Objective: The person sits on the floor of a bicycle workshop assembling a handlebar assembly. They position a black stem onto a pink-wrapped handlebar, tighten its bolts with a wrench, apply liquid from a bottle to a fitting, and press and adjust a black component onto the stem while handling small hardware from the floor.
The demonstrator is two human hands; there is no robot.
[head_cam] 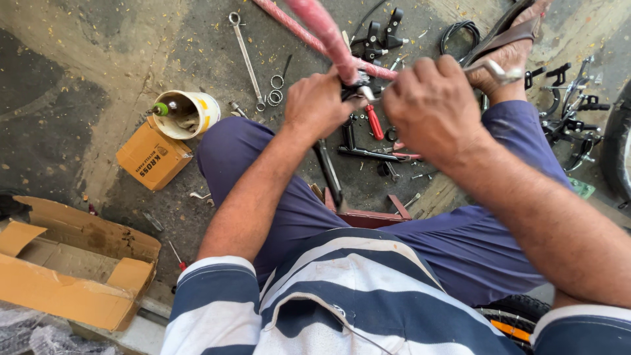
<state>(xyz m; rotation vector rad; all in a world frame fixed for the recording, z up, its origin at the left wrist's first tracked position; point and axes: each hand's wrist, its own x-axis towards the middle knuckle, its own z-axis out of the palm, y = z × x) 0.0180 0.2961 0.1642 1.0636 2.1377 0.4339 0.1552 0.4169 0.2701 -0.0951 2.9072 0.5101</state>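
Observation:
A pink bicycle frame tube (320, 26) slants down from the top of the view to between my hands. My left hand (320, 102) is closed around a black clamp part at the tube's junction, where a silver bolt shows. My right hand (430, 108) grips a silver wrench (497, 70) whose head sticks out to the right. Below the hands, on the floor between my knees, lie a red-handled tool (374, 123) and dark metal parts.
A long spanner (246, 56) and rings lie on the concrete floor. A white tub (189, 113) leans on a small orange box (152, 156). An open cardboard box (66, 263) sits at lower left. Black brake parts (572, 112) and a tyre (619, 144) lie at right.

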